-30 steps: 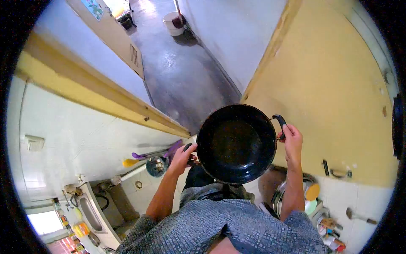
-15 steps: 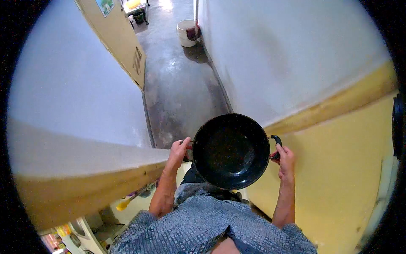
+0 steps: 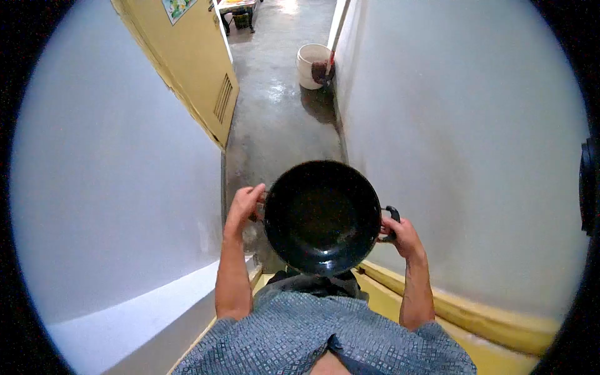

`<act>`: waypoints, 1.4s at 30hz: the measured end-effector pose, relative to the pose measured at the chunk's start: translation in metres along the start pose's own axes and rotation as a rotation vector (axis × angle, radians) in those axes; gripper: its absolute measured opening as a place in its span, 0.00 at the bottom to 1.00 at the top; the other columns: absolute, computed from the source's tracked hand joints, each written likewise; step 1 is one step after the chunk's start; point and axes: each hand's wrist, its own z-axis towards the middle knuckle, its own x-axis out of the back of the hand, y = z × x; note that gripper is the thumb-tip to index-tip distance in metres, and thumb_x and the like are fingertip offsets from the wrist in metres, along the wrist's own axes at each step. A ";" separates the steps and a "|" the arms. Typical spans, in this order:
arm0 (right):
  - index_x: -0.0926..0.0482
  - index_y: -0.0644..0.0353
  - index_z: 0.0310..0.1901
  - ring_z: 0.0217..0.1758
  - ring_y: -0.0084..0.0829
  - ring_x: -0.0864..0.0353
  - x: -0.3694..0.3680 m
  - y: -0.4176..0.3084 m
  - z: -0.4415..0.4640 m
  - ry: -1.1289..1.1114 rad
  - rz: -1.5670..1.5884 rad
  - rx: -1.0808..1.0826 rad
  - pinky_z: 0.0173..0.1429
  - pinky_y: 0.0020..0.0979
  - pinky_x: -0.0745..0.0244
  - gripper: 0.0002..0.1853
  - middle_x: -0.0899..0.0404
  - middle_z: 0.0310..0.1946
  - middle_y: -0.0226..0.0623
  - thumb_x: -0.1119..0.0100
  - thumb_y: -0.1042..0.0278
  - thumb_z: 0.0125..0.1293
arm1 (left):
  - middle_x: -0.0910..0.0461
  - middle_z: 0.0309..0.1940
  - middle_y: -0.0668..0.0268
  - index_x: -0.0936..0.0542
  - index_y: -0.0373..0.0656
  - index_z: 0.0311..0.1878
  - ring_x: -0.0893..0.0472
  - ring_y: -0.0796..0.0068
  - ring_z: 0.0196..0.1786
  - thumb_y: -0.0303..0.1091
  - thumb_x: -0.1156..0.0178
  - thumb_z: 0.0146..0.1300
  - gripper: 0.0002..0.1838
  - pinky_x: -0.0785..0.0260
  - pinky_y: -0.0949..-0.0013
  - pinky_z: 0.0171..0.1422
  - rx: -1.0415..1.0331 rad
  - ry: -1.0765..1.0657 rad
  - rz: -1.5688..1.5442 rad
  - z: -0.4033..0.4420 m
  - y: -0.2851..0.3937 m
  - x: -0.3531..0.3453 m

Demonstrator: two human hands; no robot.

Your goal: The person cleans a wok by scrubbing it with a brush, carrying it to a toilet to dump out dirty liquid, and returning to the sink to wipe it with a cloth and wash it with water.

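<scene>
A round, deep black pan (image 3: 322, 215) with two side handles is held in front of my body at waist height. Its dark inside faces up and shows only glints of light. My left hand (image 3: 245, 207) is closed around the handle on the left, which the fingers mostly hide. On the other side, my right hand (image 3: 401, 234) grips the black loop handle (image 3: 393, 215), whose upper part shows above the fingers.
White walls (image 3: 437, 125) flank a narrow passage with a grey floor (image 3: 269, 125). A cream door (image 3: 187, 62) stands at the left. Ahead by the right wall is a white bucket (image 3: 309, 65) with a long-handled brush-like tool (image 3: 322, 72). A low table (image 3: 240, 9) is farther back.
I have moved forward into the passage with the pan; the bucket and door appear closer, and the yellow door frame has slid back past me. Both hands keep their hold on the handles.
</scene>
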 end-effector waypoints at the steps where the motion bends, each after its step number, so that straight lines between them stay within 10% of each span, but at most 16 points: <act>1: 0.19 0.64 0.44 0.39 0.29 0.20 -0.013 -0.026 0.010 -0.020 -0.100 -0.021 0.42 0.31 0.21 0.17 0.19 0.36 0.36 0.37 0.56 0.66 | 0.16 0.34 0.54 0.19 0.30 0.39 0.24 0.70 0.22 0.55 0.40 0.65 0.29 0.31 0.64 0.25 -0.002 0.002 0.015 0.016 0.005 0.006; 25: 0.23 0.58 0.36 0.29 0.21 0.24 -0.175 -0.394 0.382 -0.157 0.129 0.060 0.36 0.28 0.22 0.07 0.23 0.29 0.27 0.38 0.65 0.67 | 0.20 0.24 0.66 0.19 0.39 0.33 0.24 0.78 0.20 0.55 0.41 0.69 0.25 0.34 0.70 0.24 -0.012 0.144 -0.203 0.428 0.294 0.184; 42: 0.22 0.58 0.34 0.29 0.20 0.26 -0.213 -0.586 0.633 -0.196 0.284 0.094 0.35 0.26 0.27 0.06 0.23 0.27 0.26 0.39 0.66 0.66 | 0.19 0.53 0.61 0.24 0.41 0.54 0.19 0.72 0.49 0.49 0.41 0.71 0.21 0.22 0.69 0.50 -0.182 0.503 -0.365 0.583 0.447 0.263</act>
